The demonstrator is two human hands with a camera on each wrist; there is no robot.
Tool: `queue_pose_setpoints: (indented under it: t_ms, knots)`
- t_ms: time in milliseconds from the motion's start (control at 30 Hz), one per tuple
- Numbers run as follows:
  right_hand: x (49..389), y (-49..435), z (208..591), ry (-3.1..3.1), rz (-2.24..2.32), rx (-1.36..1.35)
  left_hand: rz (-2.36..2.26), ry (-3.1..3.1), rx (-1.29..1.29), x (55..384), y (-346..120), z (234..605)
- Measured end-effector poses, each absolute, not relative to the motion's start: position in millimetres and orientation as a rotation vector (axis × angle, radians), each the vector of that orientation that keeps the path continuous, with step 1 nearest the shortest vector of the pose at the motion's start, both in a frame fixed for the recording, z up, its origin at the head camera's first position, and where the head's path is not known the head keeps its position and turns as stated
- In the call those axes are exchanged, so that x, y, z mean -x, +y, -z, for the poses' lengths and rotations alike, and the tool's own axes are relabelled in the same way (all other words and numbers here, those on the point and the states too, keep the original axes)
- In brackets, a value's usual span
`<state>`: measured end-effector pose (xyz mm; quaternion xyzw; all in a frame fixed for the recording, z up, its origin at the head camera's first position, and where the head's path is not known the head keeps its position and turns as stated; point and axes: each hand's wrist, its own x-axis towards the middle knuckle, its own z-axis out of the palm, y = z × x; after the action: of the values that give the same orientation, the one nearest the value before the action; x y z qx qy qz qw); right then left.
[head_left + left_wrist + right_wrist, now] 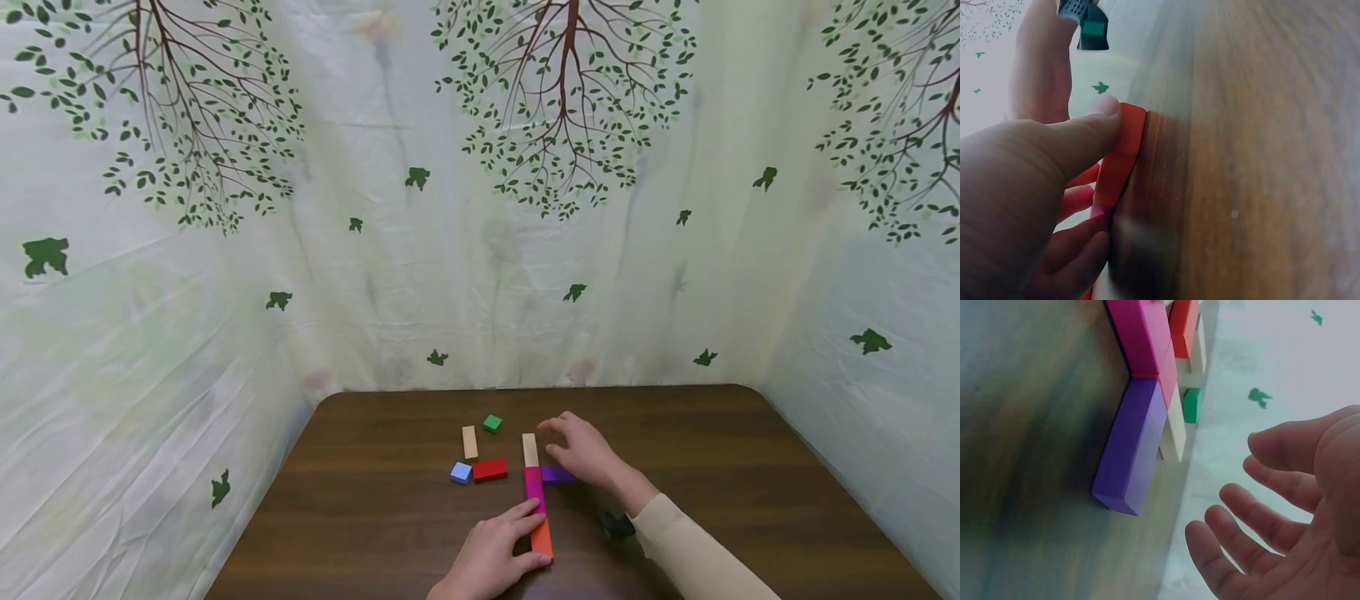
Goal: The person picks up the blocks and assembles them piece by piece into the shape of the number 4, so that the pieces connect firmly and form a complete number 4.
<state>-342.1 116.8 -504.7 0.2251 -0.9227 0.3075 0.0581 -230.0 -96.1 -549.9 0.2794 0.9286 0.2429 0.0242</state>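
Note:
In the head view my left hand (pixel 498 542) holds an orange block (pixel 541 540) lying on the table. Its thumb touches the block's near end, and fingertips reach the magenta block (pixel 533 483) joined to the far end. A cream block (pixel 530 450) continues that line away from me. From the magenta block's right side a purple block (pixel 558 475) sticks out. My right hand (pixel 583 450) hovers beside the cream and purple blocks with loosely bent fingers and nothing in them. In the right wrist view its fingers (pixel 1260 519) are apart from the purple block (pixel 1129 450).
Left of the line lie a red block (pixel 490 470), a light blue block (pixel 461 473), another cream block (pixel 469 442) and a green block (pixel 492 423). The brown table (pixel 360 500) ends at a white leaf-printed curtain (pixel 495 275). A black device (pixel 617 527) is at my right wrist.

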Motion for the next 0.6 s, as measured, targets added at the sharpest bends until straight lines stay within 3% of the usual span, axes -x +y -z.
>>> queue_pose_setpoints:
  t_ms: [600]
  knots:
    - [296, 123, 522, -2.753, -0.561, -0.822, -0.759, 2.898, -0.889, 229, -97, 552]
